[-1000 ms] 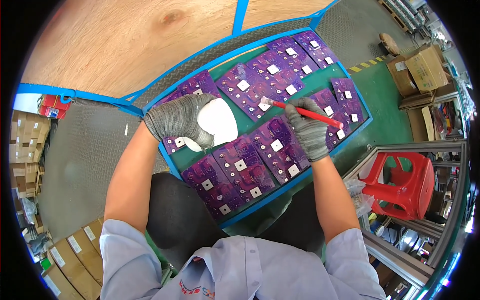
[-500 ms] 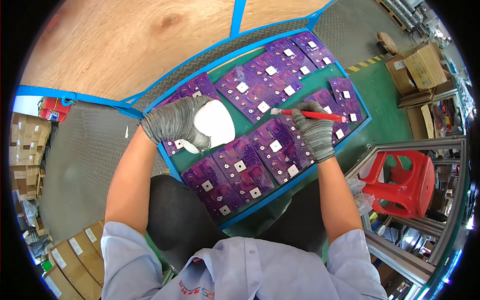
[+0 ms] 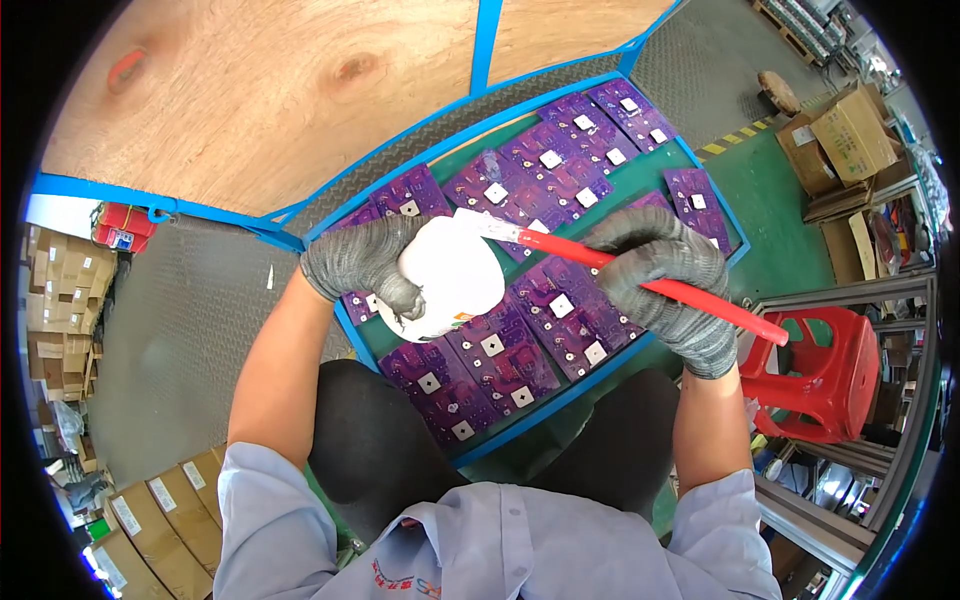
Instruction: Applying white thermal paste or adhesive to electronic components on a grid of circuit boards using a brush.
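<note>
**Red-handled brush [image 3: 565, 250] at white tub [image 3: 455, 280], near centre of frame**

Gripped in gloved left hand [image 3: 365, 262], left of centre: the tub, fingers closed around its side. Gripped in gloved right hand [image 3: 668, 280], right of centre: the brush, bristles whitish, over or against the tub's upper edge; cannot tell which. Purple circuit boards [image 3: 515, 365] already laid in rows on green tabletop [image 3: 645, 172], mid-frame. Probably mid-work; boards treated versus left, not readable. Partly hidden behind hands and tub: several boards. Also around: plywood panel [image 3: 250, 100], upper left; red stool [image 3: 850, 380], right; cartons [image 3: 165, 520], lower left.
</note>
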### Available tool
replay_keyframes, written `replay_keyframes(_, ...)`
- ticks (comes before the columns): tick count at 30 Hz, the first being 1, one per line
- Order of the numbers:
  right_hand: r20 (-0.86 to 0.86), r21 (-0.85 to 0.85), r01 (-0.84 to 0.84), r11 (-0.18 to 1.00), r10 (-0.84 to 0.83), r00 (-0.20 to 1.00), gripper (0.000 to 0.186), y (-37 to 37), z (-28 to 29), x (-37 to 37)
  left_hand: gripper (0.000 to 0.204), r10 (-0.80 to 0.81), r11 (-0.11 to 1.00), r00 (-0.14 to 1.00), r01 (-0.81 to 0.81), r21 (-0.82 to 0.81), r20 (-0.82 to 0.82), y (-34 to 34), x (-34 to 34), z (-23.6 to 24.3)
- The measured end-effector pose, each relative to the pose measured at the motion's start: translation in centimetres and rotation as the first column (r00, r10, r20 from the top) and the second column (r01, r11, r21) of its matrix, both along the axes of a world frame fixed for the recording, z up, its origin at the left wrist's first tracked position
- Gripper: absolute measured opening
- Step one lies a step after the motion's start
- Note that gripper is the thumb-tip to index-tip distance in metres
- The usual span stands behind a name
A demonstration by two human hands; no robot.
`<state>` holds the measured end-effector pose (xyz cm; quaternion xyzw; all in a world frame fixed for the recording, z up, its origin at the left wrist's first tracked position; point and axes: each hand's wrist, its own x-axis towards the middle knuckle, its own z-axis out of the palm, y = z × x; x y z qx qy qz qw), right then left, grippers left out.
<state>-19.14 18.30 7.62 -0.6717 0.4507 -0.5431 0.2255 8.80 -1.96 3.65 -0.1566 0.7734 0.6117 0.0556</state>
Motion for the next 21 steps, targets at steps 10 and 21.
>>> replay_keyframes(10,-0.164,0.117,-0.138,0.984,0.156,0.974,0.017,-1.5,1.9,-0.8,0.076,0.053,0.99,0.997,-0.059,-0.126,-0.055,0.8,-0.3,1.0)
replay_keyframes(21,0.026,0.426,-0.188,0.885,0.196,0.98,0.017,-0.3,2.6,-2.7,0.104,0.036,0.857,0.987,0.049,-0.514,0.156,1.6,-0.7,1.6)
